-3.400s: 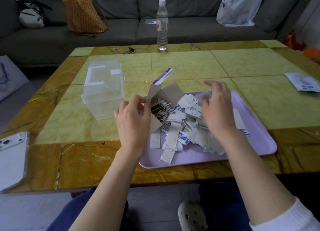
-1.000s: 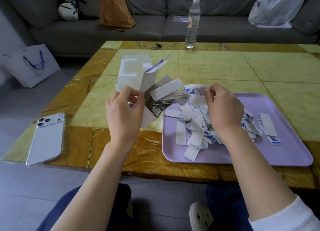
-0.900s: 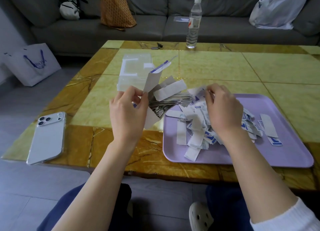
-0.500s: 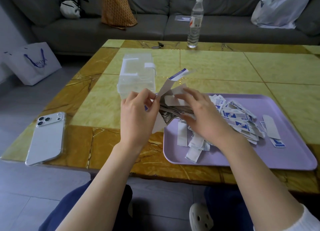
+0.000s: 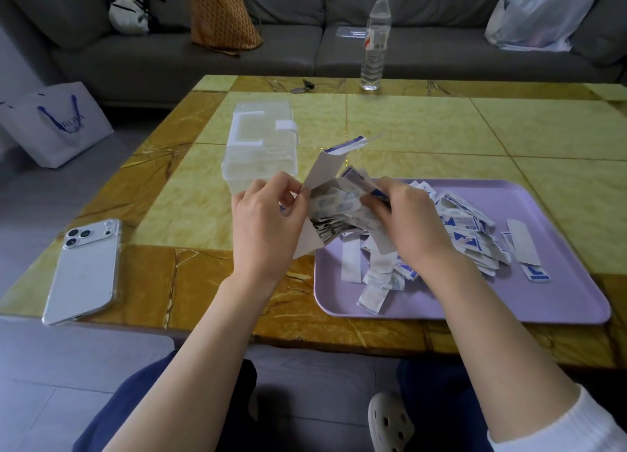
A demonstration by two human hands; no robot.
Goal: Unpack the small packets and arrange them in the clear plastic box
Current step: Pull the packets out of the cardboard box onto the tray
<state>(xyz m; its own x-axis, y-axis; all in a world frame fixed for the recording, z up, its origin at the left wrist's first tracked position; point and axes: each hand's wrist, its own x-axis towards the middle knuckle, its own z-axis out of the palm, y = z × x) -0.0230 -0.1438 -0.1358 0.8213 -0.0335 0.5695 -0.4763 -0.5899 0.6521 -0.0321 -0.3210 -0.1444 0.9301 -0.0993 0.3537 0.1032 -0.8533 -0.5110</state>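
My left hand (image 5: 264,221) grips an open white cardboard carton (image 5: 325,166) by its side, tilted with the mouth facing right over the tray's left edge. My right hand (image 5: 407,227) pinches a bunch of small packets (image 5: 339,204) at the carton's mouth. A heap of several loose white and blue packets (image 5: 464,234) lies on the lilac tray (image 5: 559,299). The clear plastic box (image 5: 261,146) stands with its lid down just beyond my left hand.
A white phone (image 5: 84,268) lies at the table's near left edge. A water bottle (image 5: 375,41) stands at the far edge, with keys (image 5: 303,86) to its left. Bags rest on the grey sofa behind, and a paper bag (image 5: 57,122) stands on the floor at left.
My right hand left the heap on the tray, moved left to the carton's mouth and took hold of a bunch of packets there. The left hand kept holding the carton.
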